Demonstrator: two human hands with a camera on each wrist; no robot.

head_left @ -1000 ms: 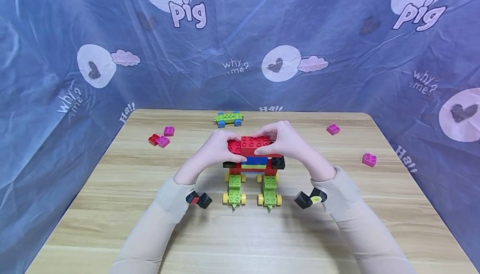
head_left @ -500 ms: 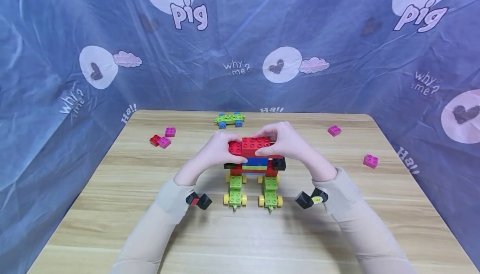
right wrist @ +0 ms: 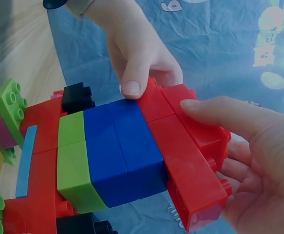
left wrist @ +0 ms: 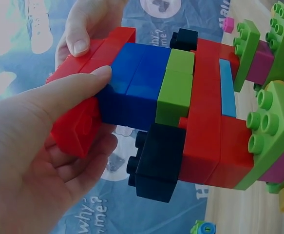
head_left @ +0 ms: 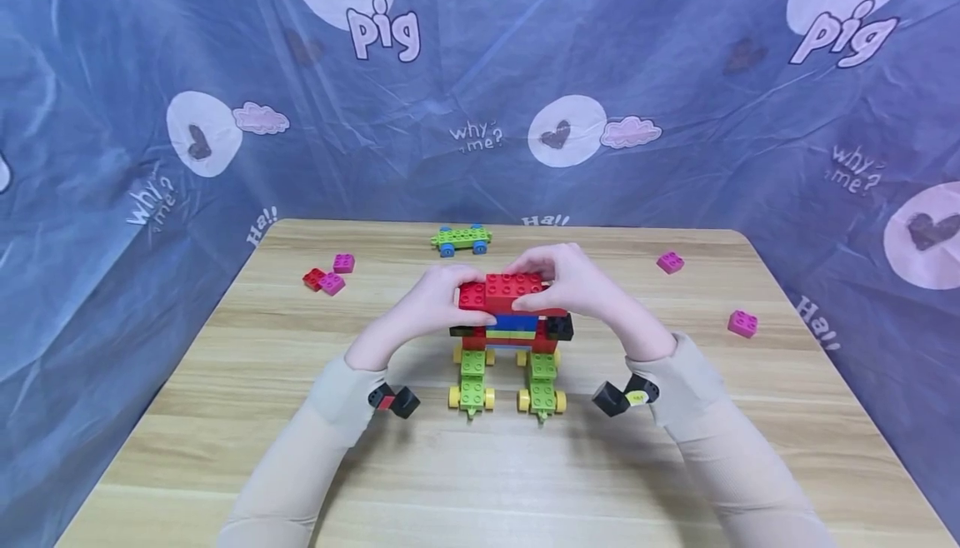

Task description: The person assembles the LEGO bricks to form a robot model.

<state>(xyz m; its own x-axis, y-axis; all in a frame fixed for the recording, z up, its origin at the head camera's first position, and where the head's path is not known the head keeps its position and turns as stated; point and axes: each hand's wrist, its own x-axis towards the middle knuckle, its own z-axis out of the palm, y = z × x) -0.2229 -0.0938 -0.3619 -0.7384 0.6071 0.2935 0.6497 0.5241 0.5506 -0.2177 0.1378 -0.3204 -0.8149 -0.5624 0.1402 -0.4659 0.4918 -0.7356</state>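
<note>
A toy-brick build stands mid-table, its red bricks (head_left: pixel 513 284) on top of blue bricks (left wrist: pixel 137 78) and lime-green bricks (right wrist: pixel 73 158). My left hand (head_left: pixel 427 300) grips the left end of the red top layer, thumb in front and fingers behind. From the right, my right hand (head_left: pixel 573 283) pinches the upper red brick between thumb and fingers. Below the green layer, black bricks (left wrist: pixel 156 163) stick out at both sides of a red section (left wrist: pixel 205 122). Two green wheeled bases (head_left: pixel 472 386) with yellow wheels carry the build. In the head view my hands hide part of the top.
Behind the build stands a green wheeled base (head_left: pixel 461 238) with blue wheels. A red brick (head_left: pixel 313 279) and two pink bricks (head_left: pixel 343 263) lie at the back left. Two more pink bricks (head_left: pixel 742 323) lie at the right. Blue printed cloth (head_left: pixel 480 173) surrounds the wooden table (head_left: pixel 495 490).
The head view has shifted very slightly. Both hands keep their hold on the red bricks, and the build stays in place.
</note>
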